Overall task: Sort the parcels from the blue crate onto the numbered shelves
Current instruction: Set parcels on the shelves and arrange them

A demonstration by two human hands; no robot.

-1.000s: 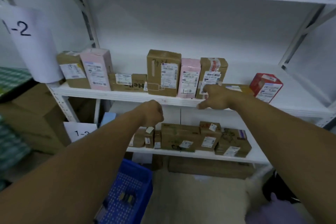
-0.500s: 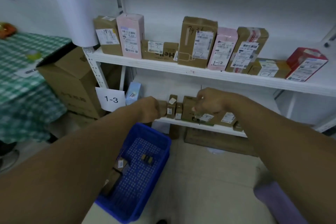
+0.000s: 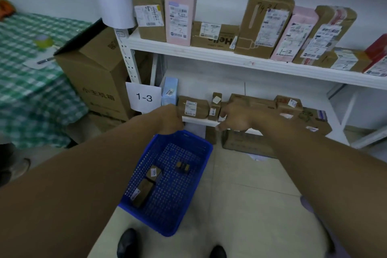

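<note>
A white shelving unit [image 3: 209,54] fills the upper right of the frame. Its upper shelf carries 8 parcels in a row, brown, pink and 1 red [image 3: 377,56] at the right edge. At the left, a green checked tablecloth [image 3: 25,81] lies beside a large cardboard box [image 3: 96,73]. The blue crate [image 3: 189,134] stands on the floor at lower centre, just in front of the lower shelf [image 3: 196,120]. That shelf is tagged with a "1-3" sign [image 3: 144,97] and bears a light blue box [image 3: 169,94] and several brown parcels [image 3: 192,108].

3 small brown parcels [image 3: 142,192] lie on the crate's floor. The left hand [image 3: 170,119] hangs over the crate's far rim with its back to the camera; I cannot tell how its fingers lie. The right hand [image 3: 236,119] is before the lower shelf's edge, fingers loosely curled, with nothing visible in them.
</note>
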